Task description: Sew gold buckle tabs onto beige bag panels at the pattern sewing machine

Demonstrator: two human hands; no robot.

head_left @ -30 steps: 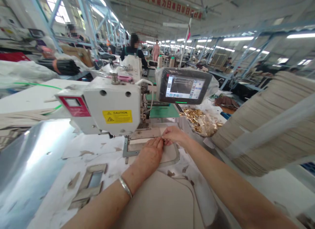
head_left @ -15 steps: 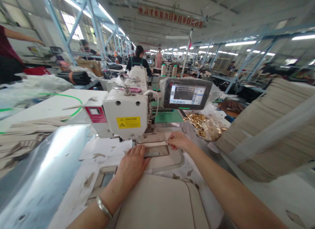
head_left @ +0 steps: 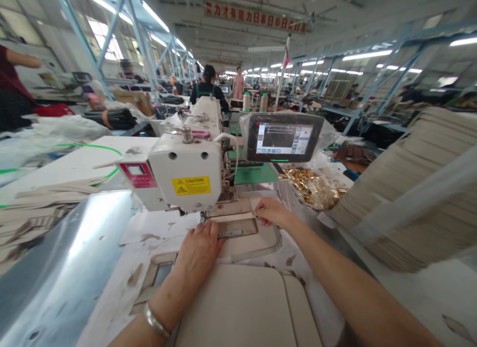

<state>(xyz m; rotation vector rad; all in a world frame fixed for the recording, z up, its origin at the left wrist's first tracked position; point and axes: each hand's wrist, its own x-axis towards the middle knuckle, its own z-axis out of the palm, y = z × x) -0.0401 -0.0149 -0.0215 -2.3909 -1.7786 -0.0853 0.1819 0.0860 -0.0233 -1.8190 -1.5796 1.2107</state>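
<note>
Beneath the head of a white sewing machine [head_left: 186, 173] lies a beige panel [head_left: 261, 237] with a rectangular frame on it. A narrow pale strip [head_left: 234, 217] runs along that frame. My right hand [head_left: 270, 213] pinches the strip's right end, its fingers curled. My left hand [head_left: 201, 242] presses down near the strip's left end, beside the needle area, fingers close together and palm down. Whether anything sits under its fingertips is hidden. Nearer to me, large beige panels [head_left: 234, 302] lie stacked.
A lit control screen [head_left: 283, 138] stands behind the right hand, with gold metal pieces [head_left: 301, 185] in plastic beside it. A tall stack of beige pieces [head_left: 417, 198] rises at right. Beige strips [head_left: 33, 213] lie at left. A person [head_left: 208, 83] sits ahead.
The view has shifted slightly. Both hands keep nearly the same places on the work, with the strip still between them.
</note>
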